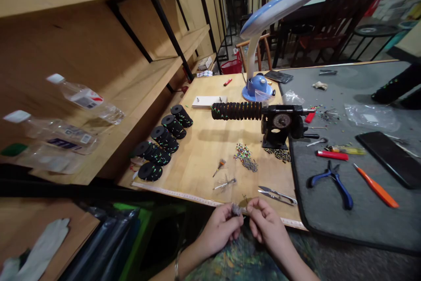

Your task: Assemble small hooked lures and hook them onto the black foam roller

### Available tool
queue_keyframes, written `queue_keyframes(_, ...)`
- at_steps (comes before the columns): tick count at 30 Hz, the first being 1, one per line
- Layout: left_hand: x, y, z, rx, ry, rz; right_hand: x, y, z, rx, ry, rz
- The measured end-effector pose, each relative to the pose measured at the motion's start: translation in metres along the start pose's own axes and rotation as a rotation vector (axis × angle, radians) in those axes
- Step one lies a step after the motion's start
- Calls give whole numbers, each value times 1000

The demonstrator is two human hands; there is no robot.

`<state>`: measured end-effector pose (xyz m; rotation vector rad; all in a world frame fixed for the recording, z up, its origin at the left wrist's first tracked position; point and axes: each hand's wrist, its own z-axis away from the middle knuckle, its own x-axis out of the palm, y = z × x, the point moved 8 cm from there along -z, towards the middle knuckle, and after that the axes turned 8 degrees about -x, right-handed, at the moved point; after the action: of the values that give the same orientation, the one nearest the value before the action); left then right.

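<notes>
At the front edge of the wooden table, my left hand (pixel 223 225) is closed around a small grey bundle (pixel 236 209) of thin pieces, too fine to tell apart. My right hand (pixel 265 219) pinches close beside it, its fingertips hiding most of what they grip; a thin dark strand sticks up there. Thread snips (pixel 278 195) lie just beyond my right hand. Farther up are two small tied bundles, a wiry one (pixel 225 183) and an orange-tipped one (pixel 219 167). Colored beads (pixel 242 151) and small grey metal bits (pixel 250 165) form a pile behind them.
A black hand-cranked device (pixel 279 125) carries a row of black foam discs (pixel 237 111). Foam spools (pixel 159 138) line the left side. Blue pliers (pixel 332 182), an orange-handled tool (pixel 376 186) and a phone (pixel 390 158) lie on the grey mat (pixel 362 224). A blue lamp (pixel 258 88) stands behind.
</notes>
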<state>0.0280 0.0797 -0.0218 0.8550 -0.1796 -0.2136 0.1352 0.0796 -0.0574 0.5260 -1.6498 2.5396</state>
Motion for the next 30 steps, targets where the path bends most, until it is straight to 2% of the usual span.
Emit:
queue_keyframes(9, 1, -1, 0, 17, -11, 29, 1, -10, 1, -76, 27, 6)
queue_keyframes(15, 1, 18, 2, 144, 43, 68, 5, -14, 3, -93, 35, 34)
queue_keyframes(19, 4, 23, 0, 145, 41, 46, 8, -26, 3, -148, 24, 58)
queue_keyframes(25, -6, 32, -1, 192, 129, -10, 1, -50, 3, -258, -77, 333)
queue_keyframes(30, -13, 45, 8, 256, 104, -121, 11, -73, 3, -335, -209, 725)
